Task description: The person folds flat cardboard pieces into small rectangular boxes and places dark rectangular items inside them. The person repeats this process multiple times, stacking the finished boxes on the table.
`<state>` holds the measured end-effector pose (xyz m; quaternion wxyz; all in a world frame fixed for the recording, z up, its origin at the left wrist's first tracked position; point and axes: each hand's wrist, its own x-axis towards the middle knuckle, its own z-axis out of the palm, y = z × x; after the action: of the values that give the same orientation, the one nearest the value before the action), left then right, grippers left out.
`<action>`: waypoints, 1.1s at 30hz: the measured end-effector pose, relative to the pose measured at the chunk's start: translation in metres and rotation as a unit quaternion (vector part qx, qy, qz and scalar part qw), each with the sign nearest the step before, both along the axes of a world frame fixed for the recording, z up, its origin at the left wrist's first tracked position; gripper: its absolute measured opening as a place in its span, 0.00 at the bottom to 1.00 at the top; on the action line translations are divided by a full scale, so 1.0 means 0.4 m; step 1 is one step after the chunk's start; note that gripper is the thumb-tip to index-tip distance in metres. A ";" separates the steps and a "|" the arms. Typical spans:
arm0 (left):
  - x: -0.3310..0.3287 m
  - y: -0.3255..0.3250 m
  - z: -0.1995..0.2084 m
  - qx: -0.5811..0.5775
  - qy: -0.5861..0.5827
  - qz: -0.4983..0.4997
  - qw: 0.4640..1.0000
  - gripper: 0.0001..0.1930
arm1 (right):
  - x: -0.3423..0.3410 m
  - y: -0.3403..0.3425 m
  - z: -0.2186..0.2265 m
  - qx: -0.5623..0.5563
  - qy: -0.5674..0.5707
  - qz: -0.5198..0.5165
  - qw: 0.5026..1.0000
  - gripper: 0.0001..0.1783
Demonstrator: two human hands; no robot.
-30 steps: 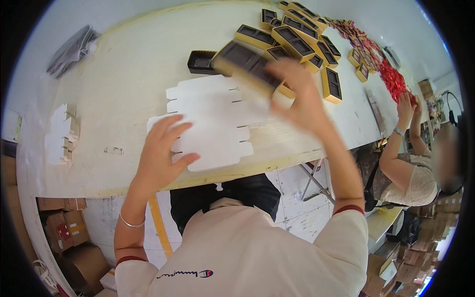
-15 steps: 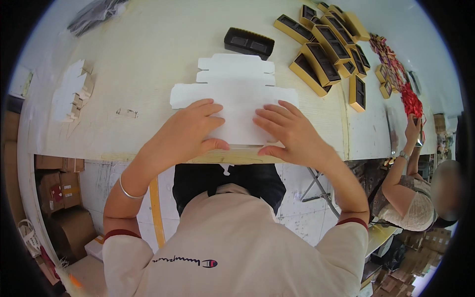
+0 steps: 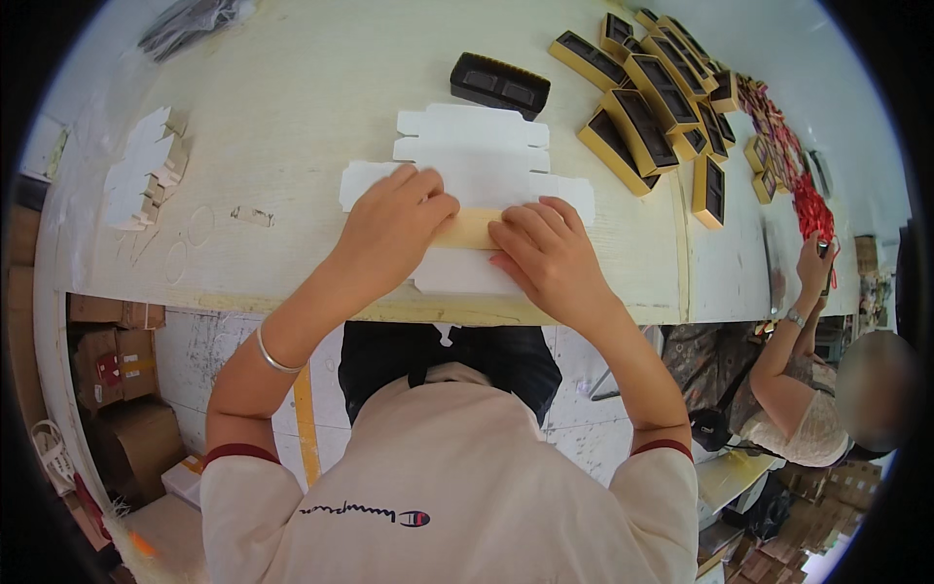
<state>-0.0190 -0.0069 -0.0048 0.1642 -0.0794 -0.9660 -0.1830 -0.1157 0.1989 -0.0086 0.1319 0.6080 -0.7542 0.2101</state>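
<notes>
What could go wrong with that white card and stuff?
The white card might crease crookedly if the left grip and right grip press unevenly by its yellow strip. A bump might shift the black tray near its far edge. The gold boxes, some resting on others, might slide.

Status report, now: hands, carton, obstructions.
Left hand and right hand on white carton blank. Blank partly folded, pale-gold strip showing. Black plastic tray at far edge, clear of hands.

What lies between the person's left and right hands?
In the head view, a yellow strip lies between the left hand and right hand, with white cardboard above and below it.
</notes>
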 end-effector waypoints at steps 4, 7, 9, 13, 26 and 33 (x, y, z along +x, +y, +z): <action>0.016 -0.008 0.018 0.036 -0.037 -0.058 0.997 0.09 | -0.006 -0.007 -0.014 0.008 -0.006 0.042 0.999 0.16; 0.010 -0.014 0.022 0.000 -0.043 -0.084 0.996 0.07 | 0.002 -0.007 0.000 0.040 0.036 0.046 0.997 0.13; 0.000 -0.018 0.024 -0.008 -0.066 -0.087 0.994 0.06 | -0.009 -0.019 0.014 0.043 -0.039 0.035 0.998 0.10; -0.043 -0.019 0.028 -0.025 -0.124 -0.026 0.992 0.04 | -0.062 -0.049 0.024 0.091 -0.158 0.006 0.983 0.10; 0.052 0.090 0.098 0.513 -0.090 0.012 0.854 0.36 | 0.080 -0.044 0.122 -0.098 -0.330 -0.055 0.937 0.25; 0.001 -0.005 0.091 0.529 -0.068 -0.026 0.845 0.43 | 0.048 0.033 0.102 -0.183 -0.116 0.057 0.975 0.30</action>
<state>-0.0185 -0.0090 0.0318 0.1104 0.0072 -0.7287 -0.6758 -0.0966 0.2121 0.0321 0.1401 0.5874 -0.6770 0.4208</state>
